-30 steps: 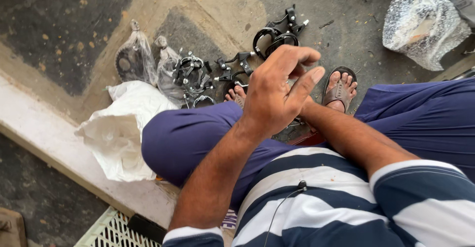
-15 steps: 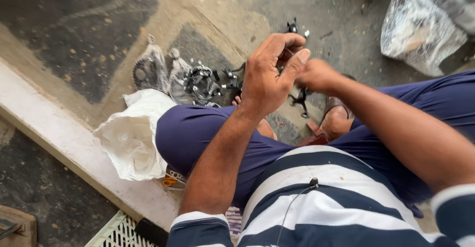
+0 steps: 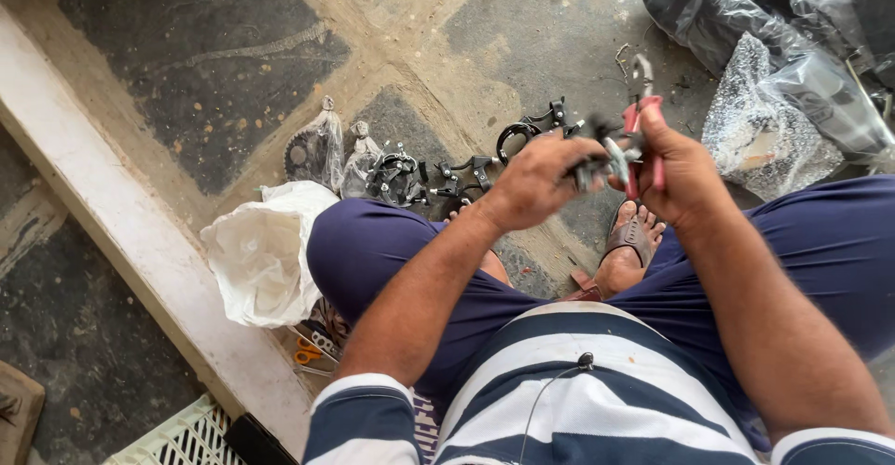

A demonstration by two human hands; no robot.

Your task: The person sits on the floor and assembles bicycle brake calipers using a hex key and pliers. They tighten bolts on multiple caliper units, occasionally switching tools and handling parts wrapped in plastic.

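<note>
I sit with both hands raised in front of my knees. My left hand [image 3: 536, 181] grips a small black and silver metal part [image 3: 601, 157], seemingly a bicycle brake piece, though it is blurred. My right hand [image 3: 676, 171] is closed on red-handled pliers [image 3: 641, 111], whose jaws point up and away from me. The two hands almost touch over the part. Below them my sandalled foot [image 3: 634, 241] rests on the stone floor.
Several black brake parts [image 3: 447, 171] and small plastic bags with metal pieces [image 3: 317, 148] lie on the floor ahead. A white bag [image 3: 261, 255] sits by my left knee. Large plastic-wrapped bundles [image 3: 774, 102] stand at upper right. A raised white kerb [image 3: 121, 213] runs along the left.
The hands have moved right and apart a little, and the red-handled pliers now show in my right hand. The camera has shifted, bringing the bundles at upper right closer.
</note>
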